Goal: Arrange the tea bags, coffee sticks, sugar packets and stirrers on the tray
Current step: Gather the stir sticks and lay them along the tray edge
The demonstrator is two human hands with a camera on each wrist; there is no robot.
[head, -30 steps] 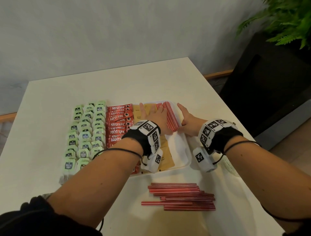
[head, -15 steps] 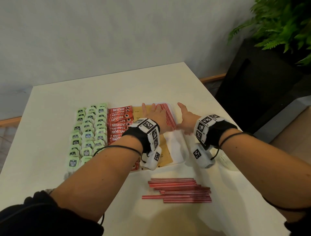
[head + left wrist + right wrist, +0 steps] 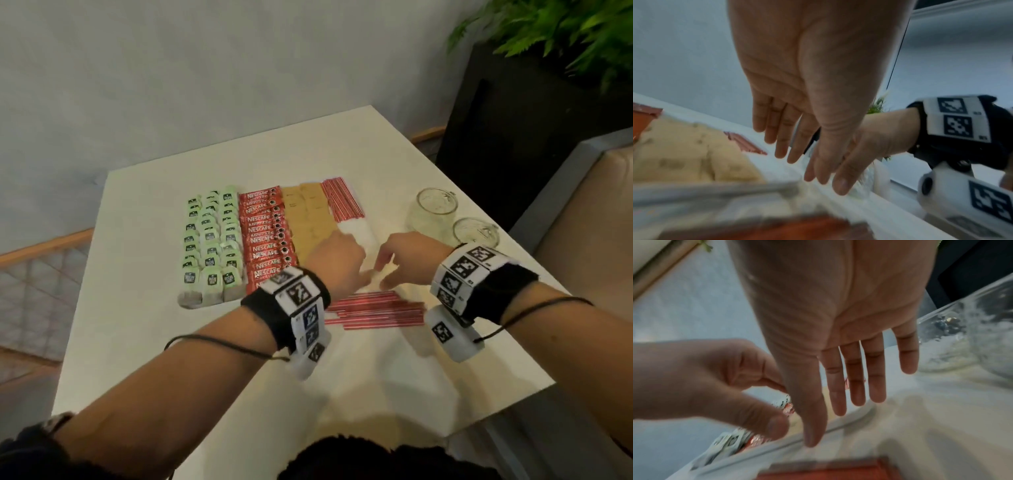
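Stirrers (image 3: 375,310) lie below both empty, loose-fingered hands; wrist views blur them.

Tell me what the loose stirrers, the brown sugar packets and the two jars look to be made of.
Stirrers: thin red straws with pale stripes and a slight sheen, likely plastic. Sugar packets: flat, matte tan, probably kraft paper. Jars: clear and see-through with bright rim reflections, likely glass, though clear plastic can't be excluded.
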